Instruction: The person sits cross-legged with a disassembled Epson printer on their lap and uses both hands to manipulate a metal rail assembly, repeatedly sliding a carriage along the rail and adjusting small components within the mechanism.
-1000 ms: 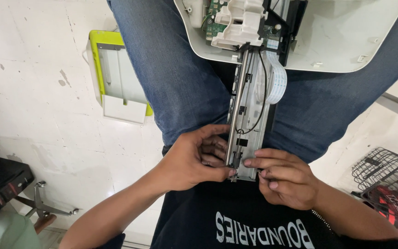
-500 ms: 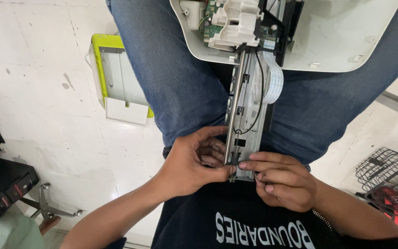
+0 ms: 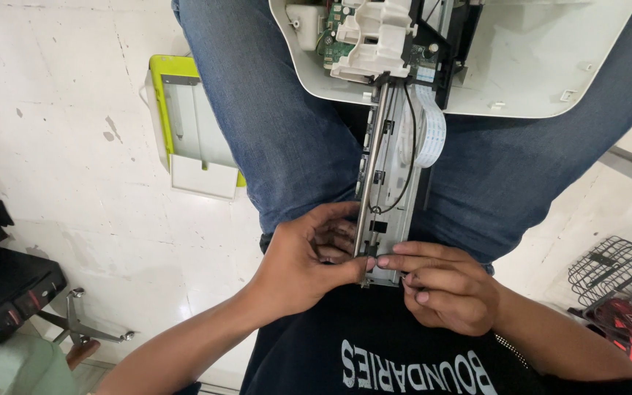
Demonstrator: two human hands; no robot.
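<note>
Barely anything has shifted: both hands stay pinched on the near end of the metal rail (image 3: 382, 197) lying along the lap, left hand (image 3: 305, 256) and right hand (image 3: 444, 289) closed around it. Tugging could strain the white ribbon cable (image 3: 429, 132).

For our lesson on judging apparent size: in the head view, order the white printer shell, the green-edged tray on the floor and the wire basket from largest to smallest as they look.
1. White printer shell, cut by the frame edge.
2. Green-edged tray.
3. Wire basket, also cut off, so unsure.
</note>
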